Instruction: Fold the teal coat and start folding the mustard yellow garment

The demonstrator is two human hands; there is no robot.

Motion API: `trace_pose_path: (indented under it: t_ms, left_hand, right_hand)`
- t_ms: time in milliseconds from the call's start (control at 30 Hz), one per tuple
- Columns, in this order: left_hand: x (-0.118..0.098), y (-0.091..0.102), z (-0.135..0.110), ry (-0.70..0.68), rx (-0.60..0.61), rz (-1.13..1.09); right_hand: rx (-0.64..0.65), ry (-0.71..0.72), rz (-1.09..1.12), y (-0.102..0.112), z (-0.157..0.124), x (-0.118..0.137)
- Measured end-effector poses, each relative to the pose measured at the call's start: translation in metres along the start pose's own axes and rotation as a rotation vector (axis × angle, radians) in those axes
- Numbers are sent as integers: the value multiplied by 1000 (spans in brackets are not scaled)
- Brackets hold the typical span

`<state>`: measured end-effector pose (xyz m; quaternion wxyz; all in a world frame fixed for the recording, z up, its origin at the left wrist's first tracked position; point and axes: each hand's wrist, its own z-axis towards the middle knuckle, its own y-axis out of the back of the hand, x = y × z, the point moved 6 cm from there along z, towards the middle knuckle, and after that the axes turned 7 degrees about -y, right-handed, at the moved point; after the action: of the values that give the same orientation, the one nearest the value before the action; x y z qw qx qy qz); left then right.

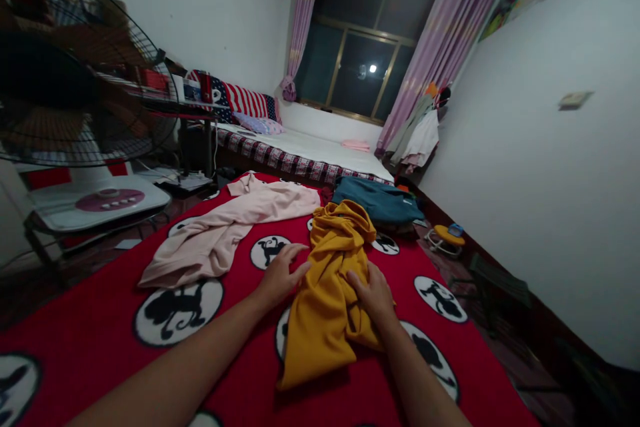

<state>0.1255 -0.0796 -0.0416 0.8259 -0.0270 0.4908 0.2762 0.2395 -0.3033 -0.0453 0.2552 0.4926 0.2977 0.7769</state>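
Observation:
A mustard-yellow garment (325, 307) lies crumpled on the red blanket (240, 360), which is patterned with white circles and dark figures. At the garment's left edge is my left hand (281, 273), thumb and fingers apart, close to or touching the cloth. My right hand (374, 292) rests on its right side with the thumb spread from the fingers, some of which are hidden. Neither hand visibly grips the fabric. To the left, pale pink trousers or a similar long garment (225, 227) are spread out. Beyond the yellow cloth lies a folded teal garment (375, 200).
A standing fan (100, 197) is at the left, before a cluttered desk (195, 107). A second bed (310, 147) stands under the window. Along the right wall are a small yellow stool (449, 235), a dark stool (497, 277) and hanging clothes (423, 137).

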Motion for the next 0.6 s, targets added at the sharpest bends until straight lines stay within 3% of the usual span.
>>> trace_pose_path:
  t_ms: [133,267,333,400,467,533,600]
  left_hand:
    - [-8,-19,-6,-29,115,75]
    - [-16,-26,-7,5,107,112]
    - [-32,-27,-9,-80,110,156]
    - [-57,-32,-17,-250,178,218]
    - [-89,-46,-35,-483,333,265]
    - [-117,-68,-64,-727,579,276]
    - [-130,-91,-97,-882,829,259]
  right_hand:
    - [33,35,-24,-3,-7,4]
    - [6,59,81,0,-9,9]
    - [2,29,212,4,-8,8]
    - [22,-25,378,7,-5,4]
    - [32,-92,537,9,0,-2]
    - [17,-165,660,11,6,-11]
    - [-9,-240,737,13,11,-21]
